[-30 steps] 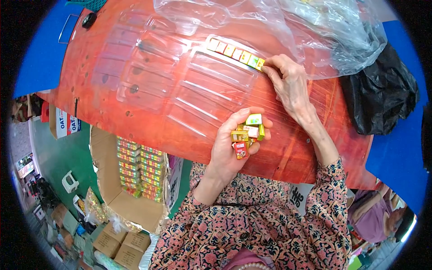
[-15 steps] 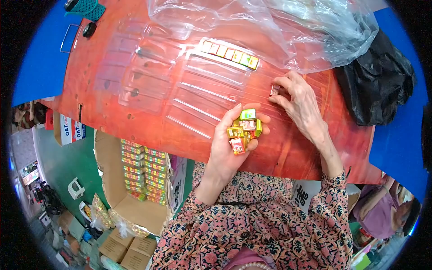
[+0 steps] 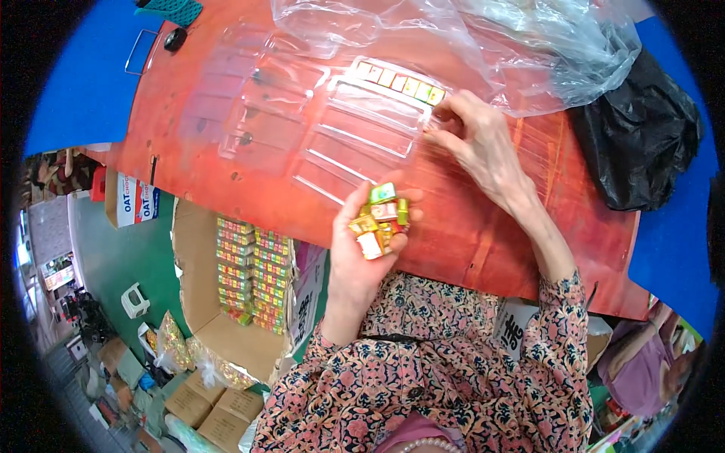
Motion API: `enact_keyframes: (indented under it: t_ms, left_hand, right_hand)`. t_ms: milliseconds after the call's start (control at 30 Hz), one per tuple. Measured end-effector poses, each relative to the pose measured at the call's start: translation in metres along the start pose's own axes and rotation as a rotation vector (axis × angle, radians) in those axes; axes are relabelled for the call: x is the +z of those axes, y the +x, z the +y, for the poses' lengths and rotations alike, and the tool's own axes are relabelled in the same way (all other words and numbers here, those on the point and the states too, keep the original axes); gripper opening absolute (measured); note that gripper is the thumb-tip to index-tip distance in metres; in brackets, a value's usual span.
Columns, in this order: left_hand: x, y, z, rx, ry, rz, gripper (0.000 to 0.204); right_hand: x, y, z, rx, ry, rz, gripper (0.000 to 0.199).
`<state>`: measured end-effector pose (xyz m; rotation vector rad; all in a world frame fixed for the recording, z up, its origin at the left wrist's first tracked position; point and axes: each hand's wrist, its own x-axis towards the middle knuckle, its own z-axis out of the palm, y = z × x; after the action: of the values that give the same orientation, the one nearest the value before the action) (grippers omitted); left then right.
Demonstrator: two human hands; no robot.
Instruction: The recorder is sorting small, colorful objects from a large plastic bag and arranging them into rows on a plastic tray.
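Note:
My left hand (image 3: 349,253) is palm up, fingers curled around a small heap of wrapped pieces (image 3: 384,212) in yellow, green and red, like tiny candy blocks. My right hand (image 3: 487,147) is at the right end of a clear plastic tray (image 3: 355,134), thumb and fingertips pinched together. The small wrapped piece in that pinch is almost wholly hidden by the fingers. Along the tray's far slot lies a row of similar pieces (image 3: 400,81); the nearer slots of the tray hold nothing.
More clear trays (image 3: 272,98) lie to the left on the red table (image 3: 483,234). Clear plastic sheeting (image 3: 529,53) and a black bag (image 3: 642,136) spread across the far right. Below the left edge stands an open carton (image 3: 198,302) with stacked rows of filled packs (image 3: 253,272).
My right hand has moved left to the tray's end with its small piece. My left hand has shifted slightly left relative to the tray, still cupping the heap. The whole view has shifted a little.

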<state>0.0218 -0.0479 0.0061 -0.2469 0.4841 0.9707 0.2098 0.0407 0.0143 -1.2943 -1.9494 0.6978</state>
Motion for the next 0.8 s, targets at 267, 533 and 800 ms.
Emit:
enact_keyframes:
  t_ms: [267, 533, 800]
  left_hand:
    - [-0.012, -0.016, 0.035, 0.179, -0.153, -0.076, 0.045]
    - [-0.011, -0.006, 0.041, 0.168, -0.194, -0.165, 0.046]
    - [-0.008, 0.005, 0.033, 0.231, -0.095, -0.100, 0.040]
  right_hand:
    - [0.048, 0.028, 0.001, -0.114, -0.273, 0.031, 0.017]
    - [0.040, 0.017, -0.019, -0.056, -0.151, -0.005, 0.016]
    - [0.044, -0.010, -0.089, -0.479, -0.015, -0.244, 0.025]
